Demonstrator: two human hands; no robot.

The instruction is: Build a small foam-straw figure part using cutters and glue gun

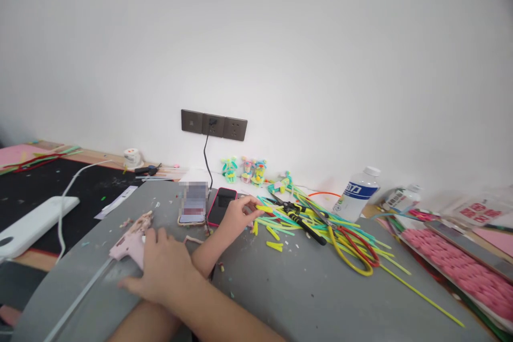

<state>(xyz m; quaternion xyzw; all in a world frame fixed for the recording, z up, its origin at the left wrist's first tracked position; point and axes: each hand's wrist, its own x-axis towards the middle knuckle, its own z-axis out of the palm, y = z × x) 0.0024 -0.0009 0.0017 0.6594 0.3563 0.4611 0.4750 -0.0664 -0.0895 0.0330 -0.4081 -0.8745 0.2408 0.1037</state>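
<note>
My arms are crossed, the right one over the left. My left hand reaches past the phones and pinches a short piece of yellow pipe cleaner between thumb and fingertips. My right hand is at the left, thumb spread wide, its fingers by the handle of a pink glue gun lying on the grey table. A long pale stick runs from the glue gun's back end. Several short yellow pieces lie right of my left hand.
Black-and-yellow pliers and scissors rest on a heap of pipe cleaners. Two phones lie ahead. Small colourful figures stand by the wall. A bottle stands right; a white power bank lies left.
</note>
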